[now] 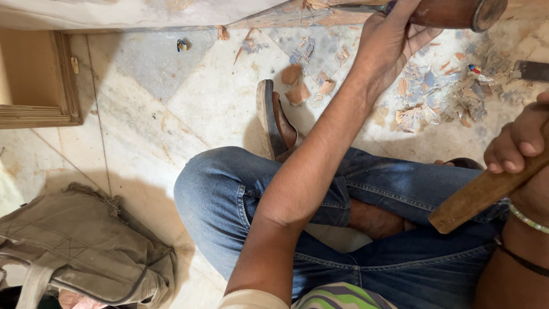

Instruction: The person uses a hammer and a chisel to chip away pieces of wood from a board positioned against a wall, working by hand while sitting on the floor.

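Observation:
My left hand point(389, 40) reaches to the top of the view and grips a thin chisel point(366, 8) held against a pale board point(143, 12) along the top edge. A dark round wooden mallet head point(457, 14) shows just right of that hand. My right hand point(517, 140) at the right edge is closed on a brown wooden handle point(477, 194) that slants down over my lap. I sit cross-legged in blue jeans point(229, 194) on a marble floor point(189, 109).
Wood chips and flakes point(434, 97) litter the floor at the upper right. A sandal point(274, 123) lies on its side by my knee. A khaki cloth bag point(86, 246) sits at the lower left, a wooden frame point(63, 80) at the left, a dark tool point(532, 70) at the right edge.

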